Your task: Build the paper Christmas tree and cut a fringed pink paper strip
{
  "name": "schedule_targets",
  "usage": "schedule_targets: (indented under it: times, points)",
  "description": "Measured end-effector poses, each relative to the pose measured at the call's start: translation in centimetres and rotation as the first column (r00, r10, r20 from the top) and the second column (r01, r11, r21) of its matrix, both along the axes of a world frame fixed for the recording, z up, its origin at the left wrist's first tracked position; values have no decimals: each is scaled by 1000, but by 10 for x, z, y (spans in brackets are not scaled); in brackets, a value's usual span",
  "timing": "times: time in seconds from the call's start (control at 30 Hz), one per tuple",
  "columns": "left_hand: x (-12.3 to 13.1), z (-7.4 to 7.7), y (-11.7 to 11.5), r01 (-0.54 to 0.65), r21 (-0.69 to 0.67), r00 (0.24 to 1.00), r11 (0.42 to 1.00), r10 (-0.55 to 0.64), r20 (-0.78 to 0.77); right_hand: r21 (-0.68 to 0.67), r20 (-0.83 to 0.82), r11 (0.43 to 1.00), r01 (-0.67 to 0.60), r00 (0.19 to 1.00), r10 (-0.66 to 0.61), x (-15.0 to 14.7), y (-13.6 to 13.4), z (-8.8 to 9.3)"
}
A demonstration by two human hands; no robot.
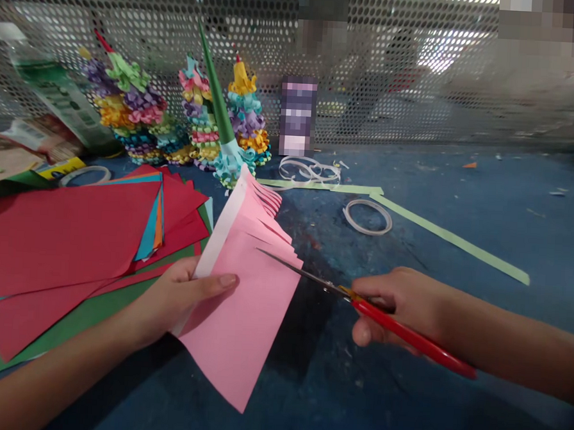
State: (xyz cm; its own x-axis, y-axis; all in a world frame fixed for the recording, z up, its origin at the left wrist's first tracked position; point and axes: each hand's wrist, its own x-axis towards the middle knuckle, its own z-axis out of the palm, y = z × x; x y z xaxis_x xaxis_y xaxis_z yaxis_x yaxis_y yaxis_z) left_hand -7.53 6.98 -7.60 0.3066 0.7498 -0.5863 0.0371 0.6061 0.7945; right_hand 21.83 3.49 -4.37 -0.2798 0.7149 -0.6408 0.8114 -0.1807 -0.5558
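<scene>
A sheet of pink paper (245,283) is pinched along its left edge by my left hand (186,293), thumb on top. A pale band runs down that edge. Several slits cut the paper's right side into a fringe (267,198) toward the far end. My right hand (397,310) grips red-handled scissors (406,333). Their blades lie across the paper's right edge, the tip pointing left over the sheet, just below the last slit. Beyond the far end of the sheet stands a green paper cone (216,89) with a light-blue curled fringe (232,164) at its base.
Stacked red sheets (69,229) and a green sheet (119,296) lie left. Several curly paper cones (249,110) and a bottle (65,94) stand along a perforated metal panel (371,72). A tape roll (368,217) and pale green strips (454,238) lie on the blue table (461,198).
</scene>
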Motion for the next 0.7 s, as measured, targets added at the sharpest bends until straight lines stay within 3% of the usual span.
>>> schedule_targets:
  times: [0.2, 0.33, 0.47, 0.7]
  points:
    - [-2, -1, -1, 55, 12, 998, 998, -55, -19, 183, -17, 966, -180, 982, 186, 4, -10, -3]
    - [-2, 0, -2, 69, 4, 997, 998, -68, -20, 168, 41, 961, -218, 976, 214, -5, -10, 3]
    - [0, 5, -1, 79, -6, 997, 997, -79, 4, 147, 13, 967, -209, 978, 209, -13, -5, 5]
    - [-1, 5, 1, 68, -22, 997, 997, -67, 46, 33, -28, 996, -82, 996, 83, -17, -1, -5]
